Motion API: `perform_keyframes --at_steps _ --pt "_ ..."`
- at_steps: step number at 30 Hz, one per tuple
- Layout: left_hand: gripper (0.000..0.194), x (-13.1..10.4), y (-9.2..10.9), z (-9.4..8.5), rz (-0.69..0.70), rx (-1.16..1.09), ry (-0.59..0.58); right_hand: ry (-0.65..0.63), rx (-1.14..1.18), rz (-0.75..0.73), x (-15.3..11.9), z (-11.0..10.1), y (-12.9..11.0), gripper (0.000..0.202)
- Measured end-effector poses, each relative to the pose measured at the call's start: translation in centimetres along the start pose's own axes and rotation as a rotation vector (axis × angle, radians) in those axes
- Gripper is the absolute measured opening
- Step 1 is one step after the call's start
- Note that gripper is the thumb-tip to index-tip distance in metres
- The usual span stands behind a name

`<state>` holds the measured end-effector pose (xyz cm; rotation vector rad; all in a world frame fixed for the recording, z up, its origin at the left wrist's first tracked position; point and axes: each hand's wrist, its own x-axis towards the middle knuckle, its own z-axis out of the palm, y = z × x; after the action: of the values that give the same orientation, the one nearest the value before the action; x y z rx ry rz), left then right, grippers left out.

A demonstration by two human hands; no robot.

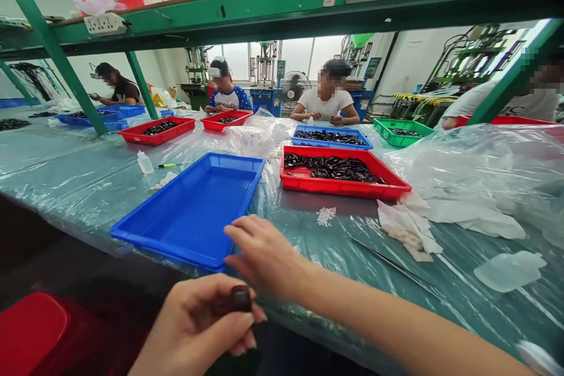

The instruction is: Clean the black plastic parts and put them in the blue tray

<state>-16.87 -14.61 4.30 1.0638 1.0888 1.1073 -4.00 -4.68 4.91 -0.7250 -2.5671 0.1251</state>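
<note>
Black part [241,298] is sitting pinched in left hand [189,329], probably handling light, stiff and slick, its sides offering best hold; right hand [273,258] is reaching just beyond, thumb and fingers apart, beside blue tray [189,205].

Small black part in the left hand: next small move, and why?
I'd probably reach the right hand toward the small white pieces: the left hand pinches the small black part, the blurred right shows nothing held, and the pieces lie uncovered nearby.
</note>
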Motion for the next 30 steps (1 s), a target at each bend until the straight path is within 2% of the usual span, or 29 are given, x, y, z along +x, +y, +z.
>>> perform_keyframes --at_steps 3,6,9,13,18,24,30 --pt "0.02 2.7 0.5 2.2 -0.049 0.002 -0.159 0.054 0.066 0.117 -4.2 -2.6 3.5 0.029" --pt "0.029 4.8 0.0 3.8 -0.09 -0.022 -0.28 0.094 0.095 0.242 -8.3 -4.7 6.6 0.022" --pt "0.04 6.5 -0.5 5.4 -0.147 -0.113 -0.327 0.12 0.108 0.365 -11.7 -6.5 8.6 0.018" --pt "0.049 8.7 -0.8 7.9 -0.254 -0.199 -0.357 0.157 0.11 0.493 -14.8 -8.6 10.5 0.018" --pt "0.053 11.1 -0.8 10.5 -0.331 -0.198 -0.385 0.205 0.108 0.595 -16.6 -10.0 12.7 0.02" --pt "0.05 13.4 -0.2 13.1 -0.346 -0.1 -0.417 0.22 0.084 0.66 -17.3 -10.1 14.6 0.02" --pt "0.033 15.8 -0.2 14.7 -0.276 0.047 -0.467 0.233 -0.026 0.739 -18.3 -9.6 16.8 0.022"
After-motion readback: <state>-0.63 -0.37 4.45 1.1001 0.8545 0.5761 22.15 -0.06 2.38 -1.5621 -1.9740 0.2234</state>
